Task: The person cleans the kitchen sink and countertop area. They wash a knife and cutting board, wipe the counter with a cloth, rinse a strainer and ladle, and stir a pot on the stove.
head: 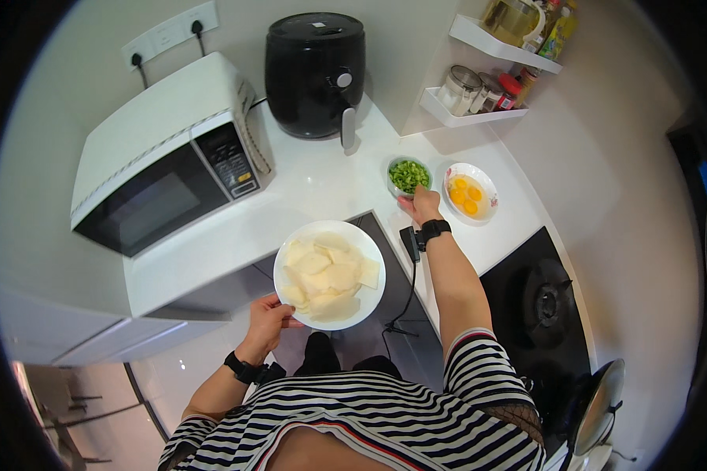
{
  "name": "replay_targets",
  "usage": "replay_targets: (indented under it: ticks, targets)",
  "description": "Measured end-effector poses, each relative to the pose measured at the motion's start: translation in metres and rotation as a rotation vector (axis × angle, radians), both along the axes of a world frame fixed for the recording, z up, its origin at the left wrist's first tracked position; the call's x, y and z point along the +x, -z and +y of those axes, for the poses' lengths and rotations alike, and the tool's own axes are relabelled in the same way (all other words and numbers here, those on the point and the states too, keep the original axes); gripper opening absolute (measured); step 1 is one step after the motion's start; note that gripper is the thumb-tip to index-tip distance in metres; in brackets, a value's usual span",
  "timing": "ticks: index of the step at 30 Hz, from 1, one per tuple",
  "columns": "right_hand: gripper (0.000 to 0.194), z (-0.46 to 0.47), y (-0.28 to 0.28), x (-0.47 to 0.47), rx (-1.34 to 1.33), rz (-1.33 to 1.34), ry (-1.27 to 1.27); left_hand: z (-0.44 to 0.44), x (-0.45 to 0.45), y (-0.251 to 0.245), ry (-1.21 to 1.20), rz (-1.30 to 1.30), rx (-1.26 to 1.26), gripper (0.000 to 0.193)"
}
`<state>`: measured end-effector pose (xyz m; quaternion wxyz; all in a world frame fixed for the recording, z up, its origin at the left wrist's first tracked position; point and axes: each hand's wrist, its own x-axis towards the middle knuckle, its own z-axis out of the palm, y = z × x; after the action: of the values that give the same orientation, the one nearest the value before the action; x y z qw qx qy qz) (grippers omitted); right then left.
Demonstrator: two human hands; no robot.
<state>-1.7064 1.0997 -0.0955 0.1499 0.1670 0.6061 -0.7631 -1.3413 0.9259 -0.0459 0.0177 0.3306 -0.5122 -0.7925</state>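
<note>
My left hand grips the lower left rim of a round white plate, with the thumb on top of the rim. Thin pale slices, which look like potato, overlap on that plate, which is held in front of the counter edge. My right hand reaches over the white counter and grasps the near rim of a small clear bowl. Chopped green vegetable pieces, perhaps scallion or green pepper, fill this bowl. Just right of it stands a white flower-patterned bowl with several raw egg yolks.
A microwave oven and a black air fryer stand along the back of the counter. To the right lie a black gas hob and a pan. Wall shelves hold jars. A black cable hangs from my right wrist device.
</note>
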Motion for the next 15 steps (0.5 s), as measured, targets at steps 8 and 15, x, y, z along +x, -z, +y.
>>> replay_targets:
  ticks: [8, 15]
  targets:
    - [0.039, 0.017, 0.000, -0.026, -0.161, -0.100, -0.089, -0.020, -0.090, 0.009, 0.159, -0.017, 0.046, 0.023]
    - [0.021, 0.126, -0.001, 0.013, -0.043, 0.001, 0.358, 0.010, -0.153, 0.023, 0.264, -0.072, 0.112, 0.020]
